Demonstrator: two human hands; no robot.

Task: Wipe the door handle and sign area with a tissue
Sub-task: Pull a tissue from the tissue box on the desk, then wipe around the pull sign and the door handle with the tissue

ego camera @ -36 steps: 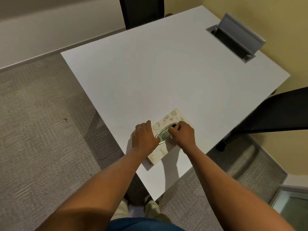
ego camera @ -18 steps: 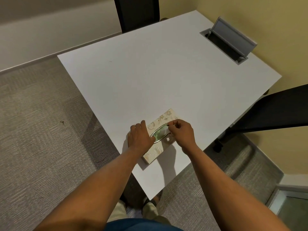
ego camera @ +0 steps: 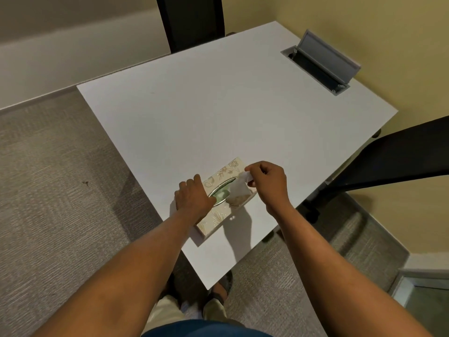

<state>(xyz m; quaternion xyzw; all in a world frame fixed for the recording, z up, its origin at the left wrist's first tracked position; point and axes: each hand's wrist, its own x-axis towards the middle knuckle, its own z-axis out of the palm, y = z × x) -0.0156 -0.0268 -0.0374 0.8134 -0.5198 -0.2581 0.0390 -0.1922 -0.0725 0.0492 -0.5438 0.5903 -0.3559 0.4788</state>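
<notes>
A cream, flower-patterned tissue box [ego camera: 220, 216] lies near the front corner of the white table [ego camera: 218, 117]. My left hand [ego camera: 193, 199] presses flat on the box's left half and holds it down. My right hand [ego camera: 268, 182] pinches a white tissue [ego camera: 239, 187] just above the box's oval opening. The tissue is partly drawn out, its lower end still in the opening. No door handle or sign is in view.
An open grey cable hatch [ego camera: 320, 62] sits at the table's far right by the yellow wall. A black chair [ego camera: 194, 20] stands behind the table and another black chair [ego camera: 393, 159] at its right. Grey carpet [ego camera: 48, 190] spreads to the left.
My right hand has risen from the box opening and moved right, drawing a tissue up out of it. My left hand has stayed on the box.
</notes>
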